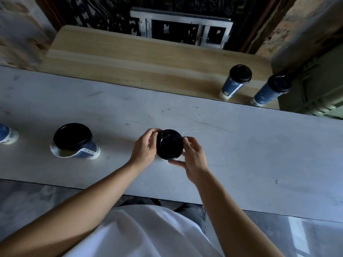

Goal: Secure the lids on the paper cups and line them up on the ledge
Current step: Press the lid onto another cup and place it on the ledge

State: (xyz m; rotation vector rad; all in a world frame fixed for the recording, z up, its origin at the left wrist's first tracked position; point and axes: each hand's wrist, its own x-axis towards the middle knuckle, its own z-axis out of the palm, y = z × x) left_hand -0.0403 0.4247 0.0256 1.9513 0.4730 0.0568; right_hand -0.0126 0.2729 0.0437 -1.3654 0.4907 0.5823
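Note:
A black lid (169, 144) sits on a paper cup that is almost wholly hidden beneath it, standing on the grey counter (241, 149). My left hand (145, 148) holds the lid's left edge with curled fingers. My right hand (193, 156) curls round its right and near edge. To the left stands a blue-and-white cup (87, 152) with a black lid (72, 136) lying loosely tilted on top. Two lidded blue cups (234, 84) (270, 91) stand on the wooden ledge (139, 60) at the far right.
Another blue cup (6, 134) is cut off by the left frame edge. Behind the ledge is a dark ornate grille with a metal frame (181, 21). Rough walls close both sides. The counter's near edge runs just above my white shirt.

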